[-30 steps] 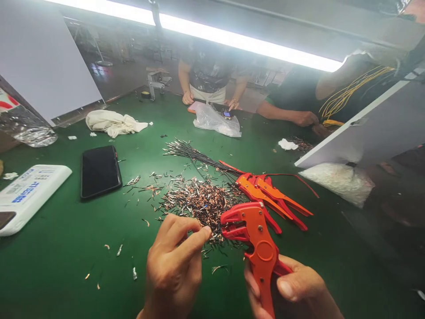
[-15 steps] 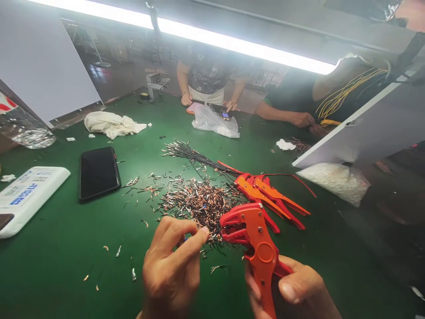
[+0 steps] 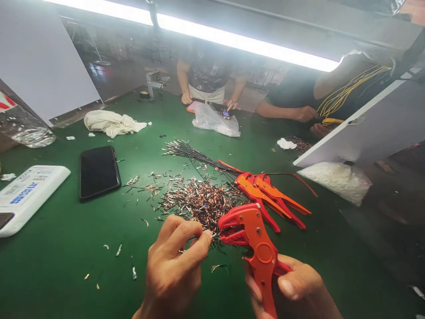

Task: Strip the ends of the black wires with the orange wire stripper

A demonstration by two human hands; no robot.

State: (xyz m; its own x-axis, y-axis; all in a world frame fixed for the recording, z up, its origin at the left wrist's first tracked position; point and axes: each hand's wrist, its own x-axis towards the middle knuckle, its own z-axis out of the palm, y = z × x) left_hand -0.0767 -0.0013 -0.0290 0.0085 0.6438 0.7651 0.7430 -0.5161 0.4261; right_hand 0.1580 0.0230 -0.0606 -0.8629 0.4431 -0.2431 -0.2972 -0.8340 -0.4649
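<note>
My right hand point(image 3: 299, 279) is wrapped around the handles of an orange and red wire stripper point(image 3: 264, 250), whose jaws point left. Thumb and forefinger of my left hand point(image 3: 175, 266) pinch a short wire point(image 3: 214, 236), largely hidden by the fingertips, right at the stripper's jaws. Behind the jaws lies a heap of short black wire scraps and copper bits point(image 3: 199, 199). Two more wire strippers point(image 3: 265, 192) rest to the right of the heap. A bundle of long black wires point(image 3: 195, 153) with bare ends lies beyond it.
On the left are a black phone point(image 3: 99, 173), a white box-shaped device point(image 3: 36, 195) and a crumpled cloth point(image 3: 113, 124). A clear plastic bag point(image 3: 214, 122) lies near a person across the table. Another person's hands point(image 3: 305, 114) hold yellow wires behind the white panel point(image 3: 358, 115) at right.
My left hand has moved slightly right, bringing its fingertips up to the stripper's jaws. The stripper has shifted slightly left in my right hand.
</note>
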